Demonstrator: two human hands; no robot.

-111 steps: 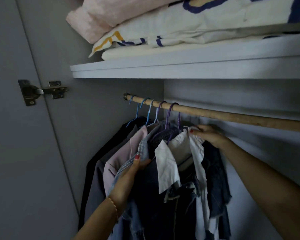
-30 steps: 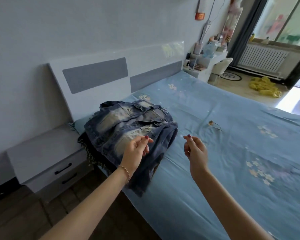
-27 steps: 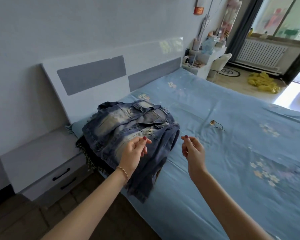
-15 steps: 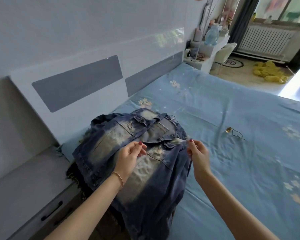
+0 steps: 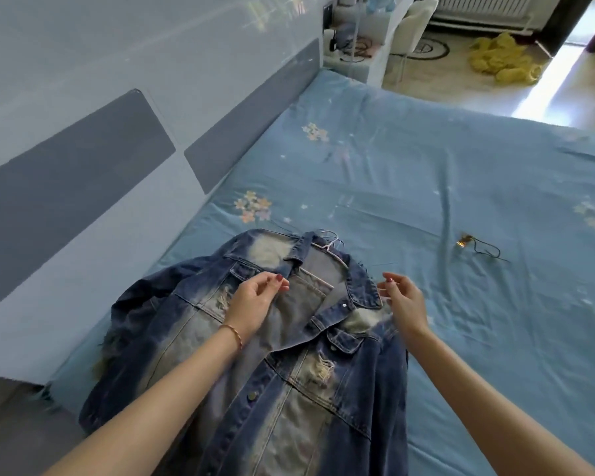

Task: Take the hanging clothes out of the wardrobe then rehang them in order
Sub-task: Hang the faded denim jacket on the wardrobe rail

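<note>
Denim jacket [image 5: 282, 355] is lying front-up on the near-left part of the bed [image 5: 461, 201], its collar pointing toward the headboard [image 5: 124, 139] and its lower part running out of view at the bottom edge. It is bleached in pale patches, with distressed tears on both chest panels, and its front is lying open at the neck. A white hanger [image 5: 323, 250] is sitting inside the collar, its hook showing just above the neckline.

Left hand [image 5: 255, 304] is reaching in from lower left, forearm extended over the jacket's left panel, a thin bracelet [image 5: 234, 333] on the wrist. Its fingers [image 5: 275, 281] are curled with thumb and forefinger tips drawn together just beside the placket edge; whether they are actually pinching the fabric cannot be told.

Right hand [image 5: 406, 304] is reaching in from lower right, poised over the jacket's right shoulder beside the collar. Its fingers are loosely bent, thumb and forefinger close together; contact with the denim cannot be confirmed.

A small gold-coloured item with a dark cord [image 5: 474, 244] is lying on the sheet, well apart to the right. A yellow cloth heap [image 5: 502, 60] is lying on the floor beyond the bed.
</note>
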